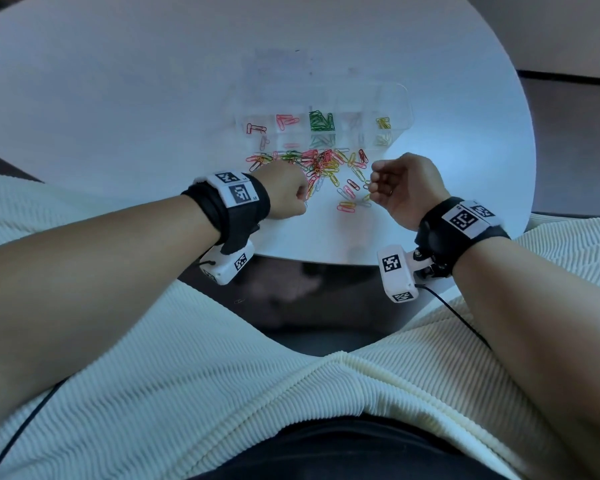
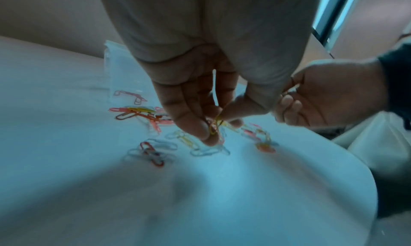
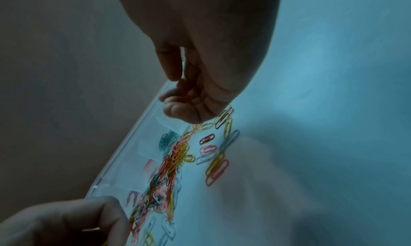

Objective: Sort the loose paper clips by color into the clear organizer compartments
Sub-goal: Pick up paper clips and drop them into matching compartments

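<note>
The clear organizer stands on the white table beyond both hands. Its compartments hold red clips, pink clips, green clips and yellow clips. A mixed pile of loose paper clips lies just in front of it. My left hand is down at the pile's near edge, thumb and fingers pinching a yellow paper clip. My right hand hovers to the right of the pile with curled fingers; whether it holds a clip is hidden.
The round white table ends close to my body, its near edge just behind both wrists. Scattered clips lie between the hands. One clip lies on the dark floor below the edge. My lap fills the foreground.
</note>
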Available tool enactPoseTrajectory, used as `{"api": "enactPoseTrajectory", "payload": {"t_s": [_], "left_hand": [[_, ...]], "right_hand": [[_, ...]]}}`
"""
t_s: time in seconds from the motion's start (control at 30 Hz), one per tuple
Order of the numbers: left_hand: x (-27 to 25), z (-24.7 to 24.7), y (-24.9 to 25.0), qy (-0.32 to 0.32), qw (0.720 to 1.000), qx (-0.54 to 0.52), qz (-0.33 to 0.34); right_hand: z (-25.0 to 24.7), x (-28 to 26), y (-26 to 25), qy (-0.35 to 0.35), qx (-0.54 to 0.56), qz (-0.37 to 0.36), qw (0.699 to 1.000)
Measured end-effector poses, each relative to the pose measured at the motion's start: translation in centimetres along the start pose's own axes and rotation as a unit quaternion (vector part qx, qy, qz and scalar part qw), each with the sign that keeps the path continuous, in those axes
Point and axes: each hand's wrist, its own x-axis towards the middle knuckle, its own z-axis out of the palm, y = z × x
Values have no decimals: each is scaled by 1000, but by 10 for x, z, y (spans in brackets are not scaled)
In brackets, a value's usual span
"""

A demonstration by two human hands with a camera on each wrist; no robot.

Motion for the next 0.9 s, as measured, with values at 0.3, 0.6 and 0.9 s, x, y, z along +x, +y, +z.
{"api": "enactPoseTrajectory", "payload": {"t_s": [0.3, 0.6, 0.9], "left_hand": [[7, -23, -9, 92, 989, -101, -52], [11, -26, -16, 106, 978, -151, -97], [16, -22, -11, 6, 775, -600, -201]], "right_hand": [[5, 5, 5, 95, -227, -41, 968], [7, 22, 8, 138, -489, -176, 843], [10, 28, 15, 107, -493, -198, 841]]}}
